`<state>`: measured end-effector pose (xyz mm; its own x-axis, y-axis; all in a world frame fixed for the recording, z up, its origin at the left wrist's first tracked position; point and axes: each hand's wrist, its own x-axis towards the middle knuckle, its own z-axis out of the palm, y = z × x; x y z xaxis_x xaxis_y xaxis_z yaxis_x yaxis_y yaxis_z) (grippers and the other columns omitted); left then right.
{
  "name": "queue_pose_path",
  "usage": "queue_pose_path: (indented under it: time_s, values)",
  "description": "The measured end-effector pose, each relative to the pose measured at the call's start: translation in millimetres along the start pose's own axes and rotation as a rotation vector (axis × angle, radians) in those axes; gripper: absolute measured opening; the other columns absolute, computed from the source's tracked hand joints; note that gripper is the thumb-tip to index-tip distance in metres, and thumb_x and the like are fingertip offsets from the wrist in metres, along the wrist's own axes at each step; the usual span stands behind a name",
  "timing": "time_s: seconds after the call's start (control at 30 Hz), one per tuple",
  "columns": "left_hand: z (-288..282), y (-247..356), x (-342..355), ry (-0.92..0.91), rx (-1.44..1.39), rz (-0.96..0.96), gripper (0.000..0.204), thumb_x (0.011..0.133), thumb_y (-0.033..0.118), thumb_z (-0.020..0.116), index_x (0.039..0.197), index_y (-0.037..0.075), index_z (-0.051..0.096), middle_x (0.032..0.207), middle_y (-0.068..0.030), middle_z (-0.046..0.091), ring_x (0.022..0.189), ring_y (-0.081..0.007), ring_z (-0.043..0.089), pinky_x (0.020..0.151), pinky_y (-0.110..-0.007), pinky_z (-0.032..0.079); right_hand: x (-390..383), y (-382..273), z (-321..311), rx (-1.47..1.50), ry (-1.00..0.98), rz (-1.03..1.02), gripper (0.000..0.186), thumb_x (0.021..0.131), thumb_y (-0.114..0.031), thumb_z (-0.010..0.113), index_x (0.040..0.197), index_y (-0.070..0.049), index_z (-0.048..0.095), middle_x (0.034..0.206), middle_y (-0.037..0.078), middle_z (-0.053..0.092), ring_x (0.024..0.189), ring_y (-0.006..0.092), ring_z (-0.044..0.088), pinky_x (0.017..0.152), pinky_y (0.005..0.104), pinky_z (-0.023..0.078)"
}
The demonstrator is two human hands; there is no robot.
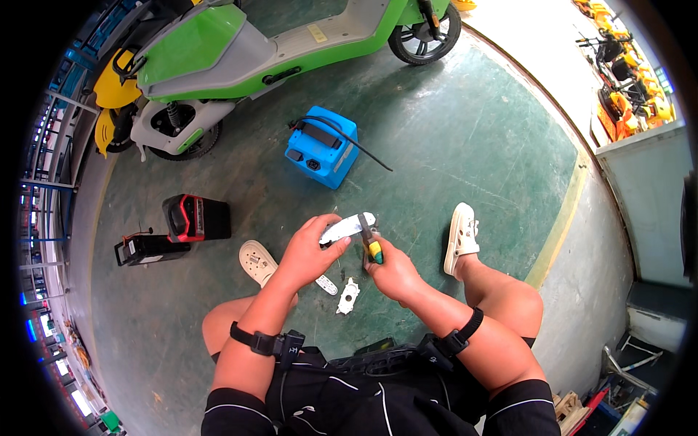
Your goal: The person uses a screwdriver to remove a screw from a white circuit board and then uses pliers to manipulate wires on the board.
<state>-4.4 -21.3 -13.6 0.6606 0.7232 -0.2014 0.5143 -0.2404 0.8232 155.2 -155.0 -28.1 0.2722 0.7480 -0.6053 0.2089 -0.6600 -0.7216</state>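
My left hand (317, 249) grips a white elongated plastic piece (345, 228) with its fingers wrapped round the left end. My right hand (390, 269) is closed on a tool with a yellow and green handle (375, 251), probably pliers, whose dark metal end lies against the right part of the white piece. On the green floor (472, 116) below my hands lie a white plastic fitting with a round hole (348, 296) and a small flat white piece with holes (326, 285), between my legs.
A green and grey scooter (218, 58) stands across the top. A blue battery box (323, 152) with a black cable is ahead; a black and red box (211, 218) and a black case (153, 251) sit left. A grey cabinet (643, 196) is at right, yellow scooters (632, 116) beyond.
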Motion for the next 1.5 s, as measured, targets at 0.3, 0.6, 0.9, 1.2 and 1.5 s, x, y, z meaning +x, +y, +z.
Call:
queue_pose_path:
  time_s: [0.3,0.6,0.9,1.2,1.5]
  values:
    - [-1,0,1,0.003,-0.001,-0.020,0.044,0.088,0.026,0.078,0.123,0.003,0.064,0.114,-0.0162,0.068,0.101,-0.0272,0.068,0.087,-0.036,0.053,4,9,4,-0.033,0.044,-0.060,0.066,0.086,-0.011,0.068,0.146,0.000,0.044,0.125,0.031,0.062,0.122,0.0461,0.057,0.104,0.0481,0.044]
    - [0,-3,2,0.019,-0.012,-0.055,0.040,0.090,0.026,0.077,0.122,0.003,0.065,0.107,-0.0134,0.069,0.094,-0.0217,0.067,0.082,-0.034,0.053,5,7,2,-0.005,0.031,-0.025,0.067,0.086,-0.013,0.067,0.148,-0.003,0.043,0.124,0.030,0.062,0.118,0.0477,0.057,0.103,0.0498,0.043]
    - [-2,-7,2,-0.008,-0.033,-0.043,0.040,0.092,0.026,0.076,0.122,0.003,0.065,0.103,-0.0107,0.069,0.090,-0.0176,0.065,0.080,-0.032,0.053,11,16,7,-0.016,0.024,-0.029,0.067,0.087,-0.013,0.067,0.148,-0.003,0.043,0.129,0.030,0.060,0.123,0.0467,0.054,0.106,0.0508,0.041]
    - [-4,-3,2,-0.030,-0.089,-0.103,0.035,0.094,0.024,0.074,0.120,0.002,0.066,0.095,-0.0066,0.069,0.084,-0.0131,0.063,0.075,-0.030,0.052,12,15,7,-0.048,0.024,-0.033,0.065,0.087,-0.012,0.066,0.148,-0.003,0.043,0.128,0.030,0.060,0.123,0.0460,0.053,0.107,0.0512,0.040]
    - [-3,-1,3,-0.031,-0.115,-0.155,0.034,0.097,0.030,0.070,0.117,0.002,0.066,0.089,-0.0056,0.068,0.079,-0.0121,0.061,0.071,-0.030,0.050,10,10,7,0.015,0.027,-0.009,0.064,0.087,-0.013,0.067,0.146,-0.004,0.046,0.125,0.029,0.062,0.120,0.0454,0.055,0.104,0.0490,0.043]
